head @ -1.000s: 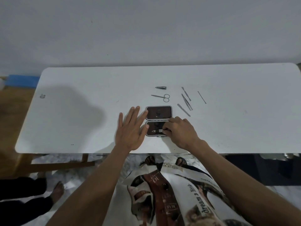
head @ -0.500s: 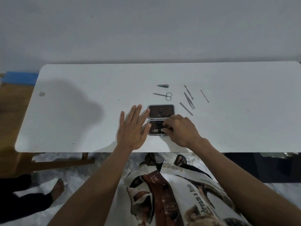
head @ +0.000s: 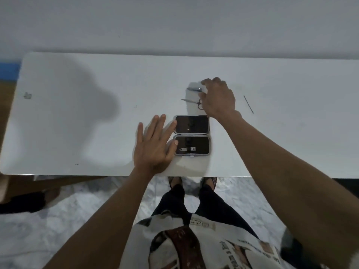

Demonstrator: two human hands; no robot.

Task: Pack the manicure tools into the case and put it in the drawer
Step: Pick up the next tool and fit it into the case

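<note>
A white table (head: 77,113) with rounded corners stands against a plain pale wall (head: 174,20). Below lies a mottled, marble-like floor (head: 58,220). At far left sit brown wood and what may be a blue box (head: 8,71).

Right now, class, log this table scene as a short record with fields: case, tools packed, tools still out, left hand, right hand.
case: open flat on the table, two dark halves
tools packed: one small clipper in the near half
tools still out: nail clipper, scissors, thin rod; others may be hidden
left hand: flat, fingers touching the case's edge
right hand: fingers at the nail clipper, grip unclear
</note>
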